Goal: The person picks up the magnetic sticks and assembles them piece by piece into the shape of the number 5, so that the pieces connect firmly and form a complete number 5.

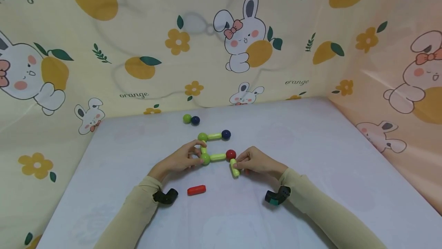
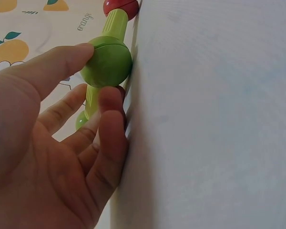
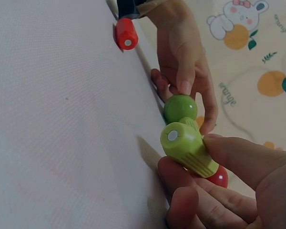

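Note:
Yellow-green rods and balls form an angular C-shaped chain on the table. My left hand holds the chain's near green ball, thumb on top of it and fingers around its side. From this ball one rod runs right to a red ball. Another leads back to a far green ball, joined by a rod to a navy ball. My right hand pinches a yellow-green rod between thumb and fingers, one end at the red ball. Its free end shows a round metallic disc.
A red rod lies nearer me, between the forearms. Behind the chain, a loose green ball and a navy ball sit side by side. A bit of red shows beneath the right hand. Patterned cloth walls the white table's back and sides.

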Tool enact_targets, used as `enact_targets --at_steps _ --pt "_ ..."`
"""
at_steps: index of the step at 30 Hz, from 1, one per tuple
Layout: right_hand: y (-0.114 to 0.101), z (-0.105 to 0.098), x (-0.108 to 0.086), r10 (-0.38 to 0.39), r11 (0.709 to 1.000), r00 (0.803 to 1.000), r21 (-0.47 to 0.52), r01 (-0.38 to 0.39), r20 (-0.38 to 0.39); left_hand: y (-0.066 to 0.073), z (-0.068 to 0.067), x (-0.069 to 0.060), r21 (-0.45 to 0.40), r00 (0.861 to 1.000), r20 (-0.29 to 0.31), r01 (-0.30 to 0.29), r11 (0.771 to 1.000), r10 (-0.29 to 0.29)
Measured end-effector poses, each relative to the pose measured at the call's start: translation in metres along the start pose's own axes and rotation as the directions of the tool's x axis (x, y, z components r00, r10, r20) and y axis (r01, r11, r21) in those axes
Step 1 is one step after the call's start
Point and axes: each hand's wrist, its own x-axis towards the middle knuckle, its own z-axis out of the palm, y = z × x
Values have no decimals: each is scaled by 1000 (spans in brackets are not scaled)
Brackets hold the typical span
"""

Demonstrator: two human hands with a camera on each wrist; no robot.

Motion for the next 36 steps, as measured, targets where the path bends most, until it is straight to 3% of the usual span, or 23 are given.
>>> enact_targets --at_steps 36 --pt "-1 -1 -2 52 998 999 17 -52 -10 0 -1 -1 -16 1000 9 -14 1000 14"
